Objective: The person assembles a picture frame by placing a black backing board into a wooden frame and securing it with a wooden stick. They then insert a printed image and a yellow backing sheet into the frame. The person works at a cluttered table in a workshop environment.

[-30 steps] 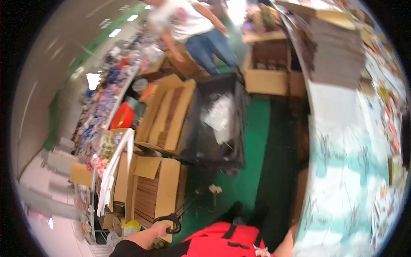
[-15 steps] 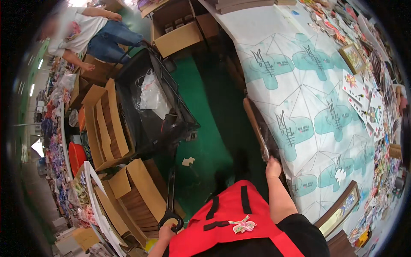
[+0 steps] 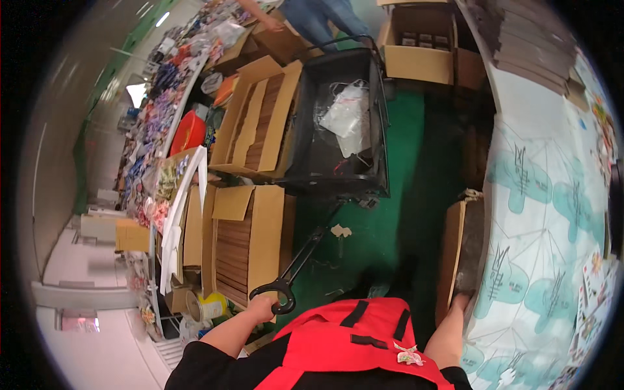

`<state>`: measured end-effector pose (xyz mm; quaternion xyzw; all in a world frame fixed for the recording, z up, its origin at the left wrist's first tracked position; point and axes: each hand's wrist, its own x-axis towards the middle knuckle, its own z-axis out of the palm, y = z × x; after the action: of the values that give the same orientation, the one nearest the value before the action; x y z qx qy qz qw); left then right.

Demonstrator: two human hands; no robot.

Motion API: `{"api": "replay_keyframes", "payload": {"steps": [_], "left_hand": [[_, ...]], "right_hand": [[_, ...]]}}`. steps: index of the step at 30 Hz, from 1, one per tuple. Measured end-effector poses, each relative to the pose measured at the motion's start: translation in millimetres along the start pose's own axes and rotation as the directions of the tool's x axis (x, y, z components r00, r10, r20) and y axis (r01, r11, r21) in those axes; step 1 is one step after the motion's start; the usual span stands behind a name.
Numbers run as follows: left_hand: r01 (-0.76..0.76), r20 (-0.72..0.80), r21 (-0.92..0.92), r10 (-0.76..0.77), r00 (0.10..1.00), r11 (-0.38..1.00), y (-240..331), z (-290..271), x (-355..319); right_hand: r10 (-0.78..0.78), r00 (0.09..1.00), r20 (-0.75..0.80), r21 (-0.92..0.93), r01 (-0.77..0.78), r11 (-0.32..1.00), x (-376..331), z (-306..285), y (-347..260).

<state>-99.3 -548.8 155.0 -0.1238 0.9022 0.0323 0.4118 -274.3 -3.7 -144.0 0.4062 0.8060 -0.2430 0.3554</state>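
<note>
My left hand (image 3: 263, 308) is closed around the black looped handle (image 3: 283, 294) of a folding wagon. Its pull bar slants up to the black fabric wagon (image 3: 305, 123), where clear plastic bags (image 3: 346, 116) lie. At the covered table's edge, my right hand (image 3: 459, 303) is at the near end of a long cardboard box (image 3: 448, 250) with a dark, shiny inner side. The fingers there appear closed on the box's end, though they are partly hidden. A red apron (image 3: 344, 331) covers my front.
Open cartons (image 3: 234, 250) packed with brown sheets stand left of the wagon, beside a red basin (image 3: 188, 132). Printed sheeting covers the table (image 3: 520, 227) on my right. Beyond the wagon stand another person (image 3: 318, 19) in jeans and an open box (image 3: 417, 64).
The view has swung left, so the wagon and table appear farther right. My left hand still grips the handle, and my right hand stays at the box's near end.
</note>
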Motion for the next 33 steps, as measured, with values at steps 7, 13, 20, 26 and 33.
{"api": "replay_keyframes", "payload": {"steps": [7, 13, 20, 26, 33], "left_hand": [[-0.144, -0.171, -0.091, 0.127, 0.977, 0.985, 50.4, -42.2, -7.6], [-0.25, -0.113, -0.221, 0.23, 0.967, 0.943, 84.3, -44.3, -21.9], [-0.13, -0.058, -0.165, 0.122, 0.991, 0.978, 22.3, -18.9, -18.8], [-0.15, -0.167, -0.13, 0.128, 0.978, 0.98, -52.9, 12.0, -16.3], [-0.267, -0.343, -0.199, 0.189, 0.92, 0.943, 1.3, -52.4, -14.1]], "right_hand": [[-0.33, 0.869, -0.37, -0.067, 0.33, 0.942, -72.9, 4.7, 26.2], [-0.778, 0.462, -0.425, -0.219, 0.781, 0.584, -152.3, -29.4, -21.7], [-0.848, 0.513, -0.135, 0.019, 0.857, 0.515, -188.3, -4.1, -94.1], [-0.897, 0.442, 0.02, 0.026, 0.897, 0.442, -221.8, 19.7, -108.7], [-0.882, 0.333, 0.332, 0.426, 0.782, 0.456, -303.1, 66.8, -170.1]]}}
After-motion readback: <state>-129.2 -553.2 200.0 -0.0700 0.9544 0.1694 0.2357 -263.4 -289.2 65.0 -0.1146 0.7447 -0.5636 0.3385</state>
